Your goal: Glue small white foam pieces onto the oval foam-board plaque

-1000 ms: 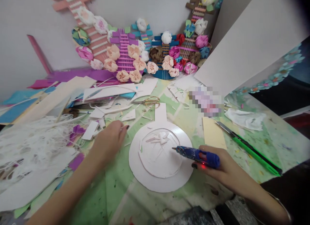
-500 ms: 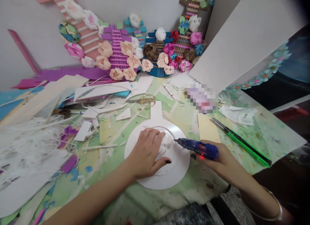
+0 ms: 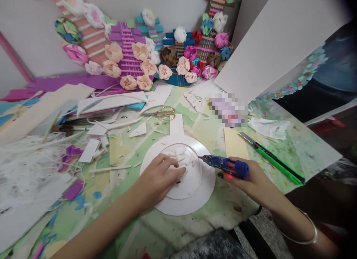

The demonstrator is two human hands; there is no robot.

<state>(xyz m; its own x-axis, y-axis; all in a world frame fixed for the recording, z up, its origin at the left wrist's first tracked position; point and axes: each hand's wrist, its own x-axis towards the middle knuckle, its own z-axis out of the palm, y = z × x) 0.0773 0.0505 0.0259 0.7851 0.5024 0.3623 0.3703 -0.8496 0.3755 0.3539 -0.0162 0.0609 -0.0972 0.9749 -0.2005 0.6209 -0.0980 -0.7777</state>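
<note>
On the table a round white board (image 3: 208, 177) with a short straight neck lies flat, a smaller white disc (image 3: 192, 190) on top of it. Several white paper scraps (image 3: 181, 154) are heaped on that disc. My left hand (image 3: 157, 179) rests over the disc's left side beside the scraps, fingers curled and thumb drawn close to the index finger; whatever is between them is hidden. In my right hand (image 3: 247, 177) is a blue glue gun (image 3: 223, 165) with a red light, its nozzle pointing left over the disc's right rim.
Gold-handled scissors (image 3: 166, 113) lie beyond the neck. A green utility knife (image 3: 275, 160) and a cream card (image 3: 235, 143) are at right. Tangled white strips (image 3: 28, 169) and paper offcuts crowd the left. Flower-covered paper guitars (image 3: 129, 58) lean on the wall.
My left hand came in from the left onto the disc, spread its fingers there, then curled them and drew back slightly left. The glue gun stays near the disc's right rim; the view shifted.
</note>
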